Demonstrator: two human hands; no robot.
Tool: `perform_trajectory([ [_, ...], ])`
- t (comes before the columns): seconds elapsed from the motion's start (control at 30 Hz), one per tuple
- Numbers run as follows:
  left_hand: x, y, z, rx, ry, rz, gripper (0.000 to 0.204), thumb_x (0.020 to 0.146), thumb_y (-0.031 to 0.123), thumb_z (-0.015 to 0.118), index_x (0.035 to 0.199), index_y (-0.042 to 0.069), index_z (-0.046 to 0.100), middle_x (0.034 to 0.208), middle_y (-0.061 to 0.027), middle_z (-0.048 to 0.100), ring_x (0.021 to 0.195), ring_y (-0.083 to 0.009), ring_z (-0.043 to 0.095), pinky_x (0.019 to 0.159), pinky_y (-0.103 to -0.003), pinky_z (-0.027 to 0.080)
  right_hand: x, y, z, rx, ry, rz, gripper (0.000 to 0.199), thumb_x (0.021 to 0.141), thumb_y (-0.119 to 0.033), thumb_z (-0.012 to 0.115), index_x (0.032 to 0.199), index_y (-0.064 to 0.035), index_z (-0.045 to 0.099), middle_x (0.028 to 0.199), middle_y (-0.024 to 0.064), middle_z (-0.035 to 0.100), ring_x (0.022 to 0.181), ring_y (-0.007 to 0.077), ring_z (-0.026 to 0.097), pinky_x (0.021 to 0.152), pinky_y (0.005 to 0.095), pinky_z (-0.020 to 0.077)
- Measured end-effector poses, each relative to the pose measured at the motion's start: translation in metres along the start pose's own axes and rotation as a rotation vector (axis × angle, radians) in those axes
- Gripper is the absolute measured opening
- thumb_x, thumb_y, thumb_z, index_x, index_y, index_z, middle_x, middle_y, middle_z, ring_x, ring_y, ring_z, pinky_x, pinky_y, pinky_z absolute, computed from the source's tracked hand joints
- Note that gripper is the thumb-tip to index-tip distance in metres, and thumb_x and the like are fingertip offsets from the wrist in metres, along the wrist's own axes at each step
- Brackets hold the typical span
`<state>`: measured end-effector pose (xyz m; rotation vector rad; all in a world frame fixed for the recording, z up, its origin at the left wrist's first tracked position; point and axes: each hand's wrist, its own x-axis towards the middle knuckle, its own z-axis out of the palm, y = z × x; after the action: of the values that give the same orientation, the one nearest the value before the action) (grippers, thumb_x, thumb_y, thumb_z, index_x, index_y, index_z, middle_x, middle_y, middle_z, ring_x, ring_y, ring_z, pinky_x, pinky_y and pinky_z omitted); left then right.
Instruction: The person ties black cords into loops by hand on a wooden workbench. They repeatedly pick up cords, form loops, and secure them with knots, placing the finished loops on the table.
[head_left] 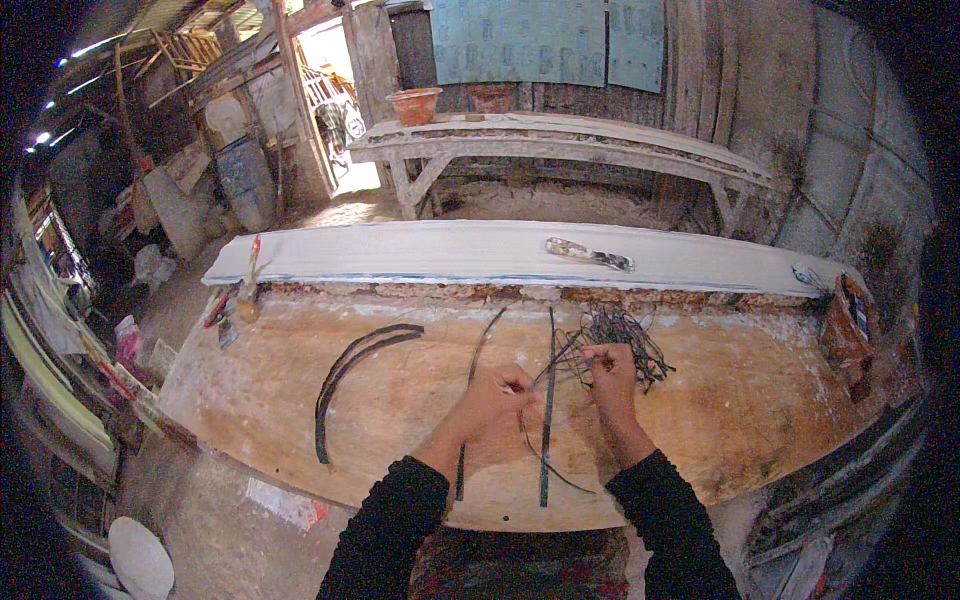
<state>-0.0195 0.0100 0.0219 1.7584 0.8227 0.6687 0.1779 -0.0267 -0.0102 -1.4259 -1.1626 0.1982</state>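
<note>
curved dark strips [352, 375] lie left | trowel [589, 254] on white slab [420, 255]; clay pot [414, 105] on far bench [600, 135]

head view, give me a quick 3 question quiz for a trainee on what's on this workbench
1. True or false: the left hand and right hand are both at thin dark wire over the wooden board.
2. Multiple choice: where is the tangle of dark wire?
A. on the far bench beside the clay pot
B. on the board just beyond the right hand
C. on the floor at the left
3. Short answer: what lies on the board to the left of the hands?

Key
1. True; both sets of fingers pinch the strand between them.
2. B
3. Two curved dark strips, lying side by side. Straight dark strips lie nearer the hands.
</note>
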Motion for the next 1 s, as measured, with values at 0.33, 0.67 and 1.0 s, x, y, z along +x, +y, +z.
perform_trajectory([
  [0.33, 0.023, -0.049, -0.032, -0.251, 0.626, 0.037, 0.008, 0.068, 0.007, 0.067, 0.071, 0.003, 0.061, 0.062, -0.0005, 0.057, 0.056, -0.0068, 0.052, 0.05, -0.019, 0.04, -0.035, -0.056, 0.0, 0.331, -0.802, -0.105, 0.01, 0.074, -0.012, 0.061, 0.079, -0.003, 0.059, 0.098, 0.0089, 0.052, 0.094, 0.019, 0.048, 0.08, 0.0306, 0.0383],
  [0.67, 0.012, -0.016, -0.023, -0.018, 0.529, -0.159, 0.007, 0.07, 0.005, 0.064, 0.07, 0.0, 0.059, 0.062, -0.0043, 0.059, 0.059, -0.0095, 0.056, 0.054, -0.022, 0.044, -0.044, -0.075, -0.006, 0.545, -1.025, 0.178, 0.019, 0.075, -0.015, 0.061, 0.088, -0.0014, 0.062, 0.1, 0.0098, 0.055, 0.105, 0.0224, 0.044, 0.091, 0.0321, 0.0319],
  [1.0, 0.007, -0.015, -0.004, -0.025, 0.356, -0.04, 0.005, 0.073, 0.003, 0.06, 0.074, -0.001, 0.06, 0.07, -0.0076, 0.062, 0.064, -0.0118, 0.057, 0.059, -0.024, 0.044, -0.036, -0.071, -0.009, 0.347, -1.058, 0.001, 0.016, 0.073, -0.016, 0.063, 0.083, -0.0045, 0.065, 0.093, 0.008, 0.058, 0.104, 0.0226, 0.045, 0.09, 0.0335, 0.0343],
])
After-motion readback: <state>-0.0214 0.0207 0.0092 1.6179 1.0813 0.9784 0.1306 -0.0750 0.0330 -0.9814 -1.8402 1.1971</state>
